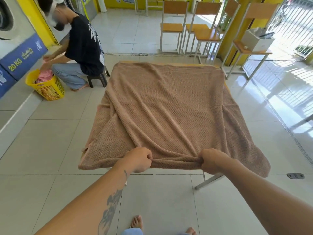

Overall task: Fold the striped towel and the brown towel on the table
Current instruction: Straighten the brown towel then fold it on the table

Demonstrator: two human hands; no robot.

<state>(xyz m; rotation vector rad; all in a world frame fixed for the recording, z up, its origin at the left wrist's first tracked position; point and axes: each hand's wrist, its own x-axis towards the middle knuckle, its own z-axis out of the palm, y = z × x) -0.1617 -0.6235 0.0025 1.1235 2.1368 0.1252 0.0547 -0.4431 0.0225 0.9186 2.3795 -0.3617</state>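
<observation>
The brown towel (169,109) lies spread over the whole table, wrinkled, with its edges hanging off the left, right and near sides. Only a thin strip of the table's yellow edge (226,85) shows at the far right. My left hand (138,159) is closed on the towel's near edge, left of centre. My right hand (212,160) grips the same bunched near edge a little to the right. The cloth between the two hands is gathered into a roll. No striped towel is in sight.
A person (79,48) crouches on a small stool at the far left beside a yellow laundry basket (46,85) and washing machines. Chairs (172,26) and a small table with a white box (257,39) stand at the back right. Tiled floor surrounds the table.
</observation>
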